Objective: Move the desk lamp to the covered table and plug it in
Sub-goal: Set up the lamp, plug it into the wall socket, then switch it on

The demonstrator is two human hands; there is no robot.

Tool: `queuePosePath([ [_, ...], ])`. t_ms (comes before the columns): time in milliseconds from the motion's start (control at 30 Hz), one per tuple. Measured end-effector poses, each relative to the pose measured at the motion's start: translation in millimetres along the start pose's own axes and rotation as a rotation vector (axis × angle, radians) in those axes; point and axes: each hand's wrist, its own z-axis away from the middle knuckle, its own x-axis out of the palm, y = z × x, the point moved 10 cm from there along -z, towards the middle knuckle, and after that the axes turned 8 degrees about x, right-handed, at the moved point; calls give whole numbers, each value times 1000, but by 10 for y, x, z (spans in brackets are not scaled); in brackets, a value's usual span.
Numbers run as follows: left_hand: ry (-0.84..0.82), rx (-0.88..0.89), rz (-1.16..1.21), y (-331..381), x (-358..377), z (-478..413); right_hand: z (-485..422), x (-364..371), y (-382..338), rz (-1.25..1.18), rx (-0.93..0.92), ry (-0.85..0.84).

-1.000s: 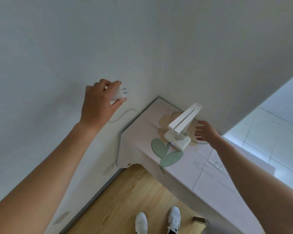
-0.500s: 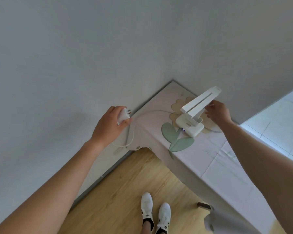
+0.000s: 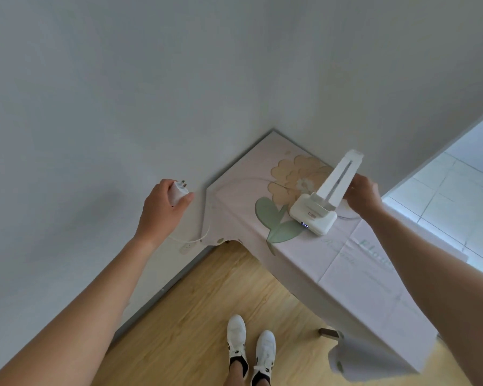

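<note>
the lamp (image 3: 318, 207) – smooth white plastic, a blocky base with a long flat slotted arm tilted up – stands on the cloth-covered table (image 3: 346, 268), base near the front edge beside the printed green leaves. the right hand (image 3: 364, 195) grips the arm from behind. the left hand (image 3: 162, 207) is closed around the white plug (image 3: 179, 192), prongs up, near the plain wall (image 3: 123, 107). a thin cord (image 3: 201, 235) sags past the table corner above a low outlet (image 3: 186, 247). open wood floor (image 3: 206, 316) below.
</note>
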Motion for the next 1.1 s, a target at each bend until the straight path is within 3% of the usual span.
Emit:
queuePosePath([
  [400, -124, -228, 152, -155, 454, 280, 47, 38, 18, 133, -5, 15],
  [667, 256, -568, 926, -812, 229, 729, 112, 53, 40, 159, 17, 46],
  [767, 504, -745, 1168, -1189, 88, 1189, 129, 64, 64, 155, 17, 61],
  [933, 910, -954, 1074, -1870, -416, 2297, 124, 84, 83, 206, 42, 52],
  [1100, 1001, -1071, 929, -2379, -733, 3072, 139, 90, 78, 227, 30, 30],
])
